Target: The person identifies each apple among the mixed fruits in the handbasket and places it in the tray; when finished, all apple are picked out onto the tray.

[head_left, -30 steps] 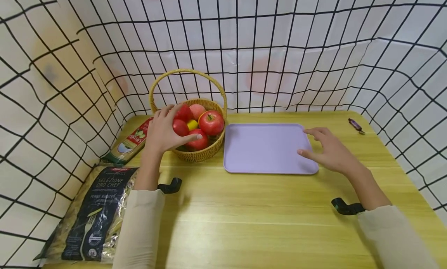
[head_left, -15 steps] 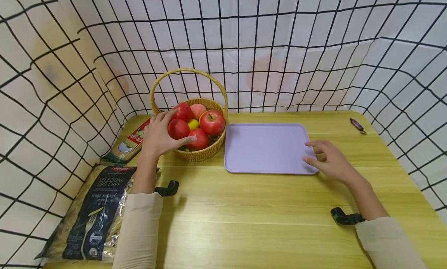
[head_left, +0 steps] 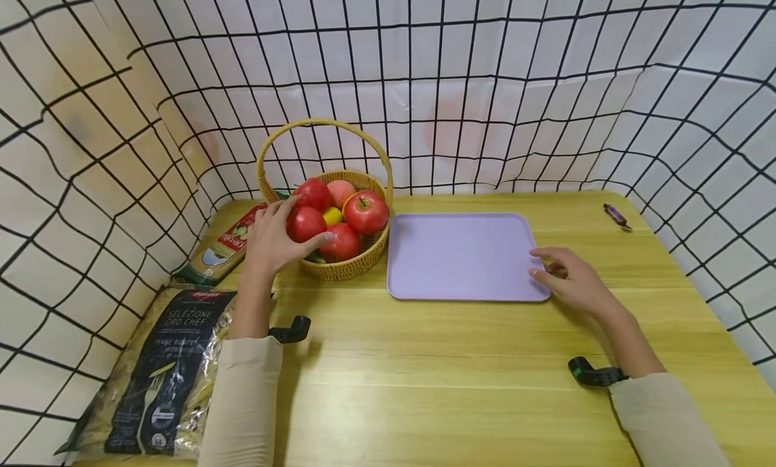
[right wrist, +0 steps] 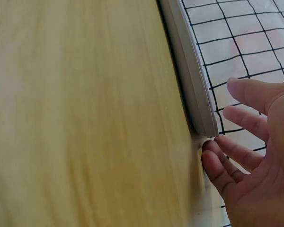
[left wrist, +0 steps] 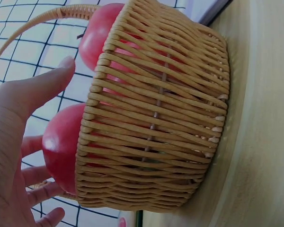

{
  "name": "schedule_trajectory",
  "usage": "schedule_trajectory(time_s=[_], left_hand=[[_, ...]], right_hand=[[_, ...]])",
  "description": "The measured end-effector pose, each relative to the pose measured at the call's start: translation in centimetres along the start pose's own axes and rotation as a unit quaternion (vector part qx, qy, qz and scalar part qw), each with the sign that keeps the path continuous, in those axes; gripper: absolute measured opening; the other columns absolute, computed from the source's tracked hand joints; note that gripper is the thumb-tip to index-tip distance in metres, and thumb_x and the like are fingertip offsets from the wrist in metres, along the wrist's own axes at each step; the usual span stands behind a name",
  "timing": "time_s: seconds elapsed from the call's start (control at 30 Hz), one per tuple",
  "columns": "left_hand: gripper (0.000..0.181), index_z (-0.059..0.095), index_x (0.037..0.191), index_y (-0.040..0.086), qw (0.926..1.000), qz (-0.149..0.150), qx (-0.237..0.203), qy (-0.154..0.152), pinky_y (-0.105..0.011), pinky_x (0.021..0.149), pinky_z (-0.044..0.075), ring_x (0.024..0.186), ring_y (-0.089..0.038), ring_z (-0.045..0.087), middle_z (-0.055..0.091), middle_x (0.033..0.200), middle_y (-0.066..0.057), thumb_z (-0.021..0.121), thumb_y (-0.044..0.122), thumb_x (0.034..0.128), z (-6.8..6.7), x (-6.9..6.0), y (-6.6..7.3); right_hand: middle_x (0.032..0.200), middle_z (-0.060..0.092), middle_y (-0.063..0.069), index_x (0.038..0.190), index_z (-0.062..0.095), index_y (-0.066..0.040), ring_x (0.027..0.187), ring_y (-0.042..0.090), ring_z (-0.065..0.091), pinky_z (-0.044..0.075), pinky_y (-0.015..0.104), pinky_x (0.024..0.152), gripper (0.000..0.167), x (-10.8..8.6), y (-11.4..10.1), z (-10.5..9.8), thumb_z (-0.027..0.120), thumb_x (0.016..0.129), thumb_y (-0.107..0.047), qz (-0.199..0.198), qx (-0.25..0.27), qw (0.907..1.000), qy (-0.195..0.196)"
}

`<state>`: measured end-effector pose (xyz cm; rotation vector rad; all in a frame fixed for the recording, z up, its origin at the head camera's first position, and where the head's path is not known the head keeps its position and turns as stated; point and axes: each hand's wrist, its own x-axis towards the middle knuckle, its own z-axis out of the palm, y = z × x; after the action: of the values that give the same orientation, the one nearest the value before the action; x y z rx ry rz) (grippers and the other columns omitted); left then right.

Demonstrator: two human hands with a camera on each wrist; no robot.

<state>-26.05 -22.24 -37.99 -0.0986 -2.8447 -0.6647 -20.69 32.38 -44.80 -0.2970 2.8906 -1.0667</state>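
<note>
Left of centre, the left hand (head_left: 271,243) spreads its fingers round a red fruit (head_left: 306,224) I judge firm, slick, best held by its sides, contact unclear, while the right hand's (head_left: 574,279) fingers bend loosely.

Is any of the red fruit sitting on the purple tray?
No, the red fruit sits in the wicker basket, to the left of the purple tray.

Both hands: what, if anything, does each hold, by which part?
No grip shows: the left hand spreads around a red fruit in the basket, the right hand is by the right edge of the tray; contact is unclear.
</note>
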Motion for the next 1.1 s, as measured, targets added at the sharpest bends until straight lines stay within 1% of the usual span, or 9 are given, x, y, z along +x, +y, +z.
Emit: schedule_trajectory(time_s=[0.13,0.27,0.4,0.53,0.6,0.7,0.8,0.93,1.1], left_hand=[[0.098,0.039,0.158,0.022,0.9998,-0.015,-0.012,0.006,-0.072,0.109,0.035,0.14,-0.044,0.035,0.042,0.157,-0.02,0.065,0.076,0.0811,0.2,-0.1,-0.2],[0.097,0.039,0.158,0.02,0.9992,-0.03,-0.026,0.005,-0.071,0.108,0.037,0.139,-0.045,0.037,0.042,0.157,-0.022,0.063,0.076,0.0833,0.2,0.0,-0.3],[0.097,0.038,0.158,0.018,0.9985,-0.042,-0.033,-0.007,-0.07,0.105,0.04,0.136,-0.046,0.039,0.044,0.155,-0.024,0.059,0.077,0.0853,0.3,0.0,-0.4],[0.095,0.039,0.158,0.016,0.9978,-0.054,-0.034,-0.016,-0.067,0.103,0.042,0.131,-0.044,0.042,0.05,0.15,-0.024,0.052,0.079,0.088,0.6,-0.1,-0.5],[0.094,0.039,0.158,0.016,0.9975,-0.057,-0.038,-0.014,-0.066,0.102,0.043,0.13,-0.044,0.042,0.051,0.148,-0.024,0.049,0.08,0.0895,0.7,-0.1,-0.4],[0.091,0.039,0.158,0.016,0.9971,-0.061,-0.045,-0.008,-0.067,0.102,0.044,0.128,-0.044,0.041,0.052,0.147,-0.025,0.045,0.078,0.0922,1.0,-0.1,-0.3],[0.084,0.039,0.158,0.017,0.9964,-0.068,-0.05,-0.003,-0.068,0.103,0.043,0.131,-0.045,0.04,0.05,0.147,-0.026,0.039,0.075,0.0965,1.2,-0.1,-0.2],[0.078,0.038,0.158,0.02,0.9956,-0.077,-0.053,-0.003,-0.07,0.105,0.042,0.135,-0.046,0.037,0.049,0.149,-0.026,0.033,0.072,0.1001,1.5,0.0,-0.1],[0.074,0.04,0.157,0.024,0.9963,-0.067,-0.054,-0.001,-0.069,0.103,0.044,0.133,-0.046,0.039,0.052,0.146,-0.027,0.036,0.071,0.1002,1.6,0.1,-0.1]], right_hand=[[0.145,0.051,0.026,0.148,0.051,-0.005,0.12,0.044,0.056,0.045,0.06,0.1,0.054,0.3,0.4,0.1,0.057,0.106,-0.038,0.004,0.005,1.0,0.002],[0.14,0.055,0.024,0.149,0.052,-0.006,0.117,0.038,0.055,0.044,0.051,0.096,0.053,0.6,0.9,0.2,0.054,0.107,-0.039,0.015,0.007,0.9999,0.004],[0.137,0.059,0.023,0.147,0.055,-0.006,0.112,0.033,0.055,0.043,0.04,0.091,0.05,0.9,1.2,0.3,0.054,0.107,-0.037,0.019,0.008,0.9997,0.011],[0.13,0.061,0.021,0.144,0.057,-0.004,0.104,0.024,0.054,0.043,0.024,0.085,0.048,1.0,1.7,0.4,0.06,0.105,-0.033,0.001,0.006,0.9999,0.014],[0.131,0.06,0.02,0.143,0.058,-0.003,0.101,0.017,0.052,0.041,0.017,0.081,0.048,1.0,1.9,0.5,0.063,0.104,-0.03,-0.011,0.008,0.9998,0.012],[0.136,0.058,0.022,0.142,0.058,-0.001,0.098,0.009,0.05,0.04,0.01,0.079,0.047,1.0,2.2,0.5,0.066,0.102,-0.024,-0.029,0.017,0.9994,0.012],[0.142,0.054,0.024,0.141,0.058,0.001,0.097,0.002,0.049,0.04,0.007,0.078,0.046,1.1,2.5,0.4,0.067,0.101,-0.019,-0.038,0.026,0.9989,0.013],[0.147,0.05,0.026,0.14,0.059,0.002,0.097,0.0,0.048,0.04,0.006,0.078,0.044,1.2,2.8,0.4,0.067,0.101,-0.016,-0.043,0.037,0.9983,0.015],[0.149,0.049,0.027,0.139,0.06,0.002,0.095,0.002,0.047,0.04,0.007,0.076,0.043,1.3,3.0,0.4,0.068,0.1,-0.014,-0.048,0.034,0.9981,0.019]])
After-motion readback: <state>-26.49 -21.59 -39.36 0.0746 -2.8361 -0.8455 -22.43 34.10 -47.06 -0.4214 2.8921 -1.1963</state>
